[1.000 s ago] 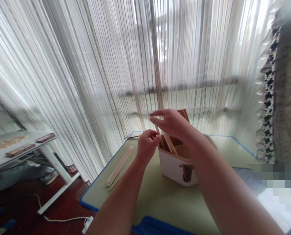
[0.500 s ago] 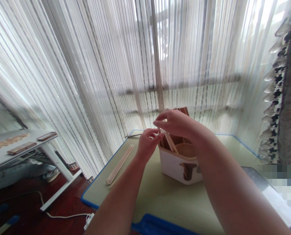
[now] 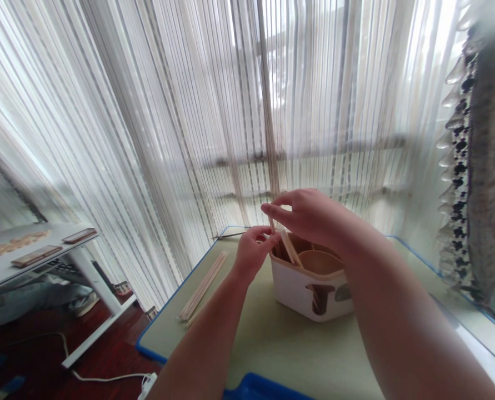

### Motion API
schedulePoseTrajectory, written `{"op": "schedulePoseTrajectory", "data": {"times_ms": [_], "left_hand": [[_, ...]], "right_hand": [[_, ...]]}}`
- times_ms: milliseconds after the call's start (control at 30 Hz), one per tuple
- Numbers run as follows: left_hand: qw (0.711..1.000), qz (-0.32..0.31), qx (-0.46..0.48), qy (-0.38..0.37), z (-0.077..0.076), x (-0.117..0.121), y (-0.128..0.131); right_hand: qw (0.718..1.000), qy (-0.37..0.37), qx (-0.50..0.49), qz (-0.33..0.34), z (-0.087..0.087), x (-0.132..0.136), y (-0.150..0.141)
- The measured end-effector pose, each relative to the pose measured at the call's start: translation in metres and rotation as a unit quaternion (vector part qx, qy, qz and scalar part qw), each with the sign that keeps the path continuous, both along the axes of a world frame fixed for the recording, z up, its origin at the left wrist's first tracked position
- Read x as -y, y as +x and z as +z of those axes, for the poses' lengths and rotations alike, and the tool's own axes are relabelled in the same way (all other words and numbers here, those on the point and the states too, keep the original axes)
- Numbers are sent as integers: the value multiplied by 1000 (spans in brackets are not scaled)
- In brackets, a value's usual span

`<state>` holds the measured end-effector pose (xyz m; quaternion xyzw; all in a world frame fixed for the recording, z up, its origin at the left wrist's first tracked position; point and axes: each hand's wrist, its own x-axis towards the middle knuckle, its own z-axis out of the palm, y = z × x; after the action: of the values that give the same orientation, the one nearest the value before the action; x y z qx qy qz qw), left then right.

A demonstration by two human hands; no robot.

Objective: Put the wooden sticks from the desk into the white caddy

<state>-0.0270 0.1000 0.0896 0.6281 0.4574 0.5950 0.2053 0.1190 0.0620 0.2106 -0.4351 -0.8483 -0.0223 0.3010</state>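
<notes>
My left hand [image 3: 253,254] is closed in a pinch on a thin pair of wooden chopsticks [image 3: 271,224], held nearly upright at the left rim of a white and brown compartment box [image 3: 291,290]. Above it, my right hand [image 3: 308,215] bends over the box with its thumb and fingertips at the upper end of the same chopsticks. Another wrapped pair [image 3: 289,247] leans inside the box against its wall. To the left of my forearm, more wrapped chopsticks [image 3: 203,286] lie on the green table [image 3: 289,350]. My right hand and arm hide the box's back right part.
A thin dark rod [image 3: 230,234] lies at the table's far left corner. A blue object [image 3: 264,389] is at the near edge. To the left, a white table [image 3: 64,230] bears flat brown pieces. A fringed curtain [image 3: 168,111] hangs behind; a white cable [image 3: 105,379] crosses the floor.
The view has shifted slightly. My right hand has moved a little to the right, and the brown slats that stood behind it are now hidden. Both hands stay at the chopsticks.
</notes>
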Motion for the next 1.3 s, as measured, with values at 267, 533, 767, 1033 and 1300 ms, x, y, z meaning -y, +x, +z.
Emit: {"op": "schedulePoseTrajectory", "data": {"times_ms": [267,533,767,1033,1300], "left_hand": [[998,-6,-22,53,-2,-2,-1],[998,-2,35,59,5,12,-13],[988,116,2,98,-7,45,-37],[872,402,-279,-26,-54,93,-92],[782,428,-401,-213,-82,99,-95]], "right_hand": [[1000,12,-3,-3,1,13,-4],[995,76,-56,-19,8,24,-1],[983,129,-132,14,16,43,7],[969,119,-154,154,-4,71,-33],[980,39,13,194,-55,42,-87]]}}
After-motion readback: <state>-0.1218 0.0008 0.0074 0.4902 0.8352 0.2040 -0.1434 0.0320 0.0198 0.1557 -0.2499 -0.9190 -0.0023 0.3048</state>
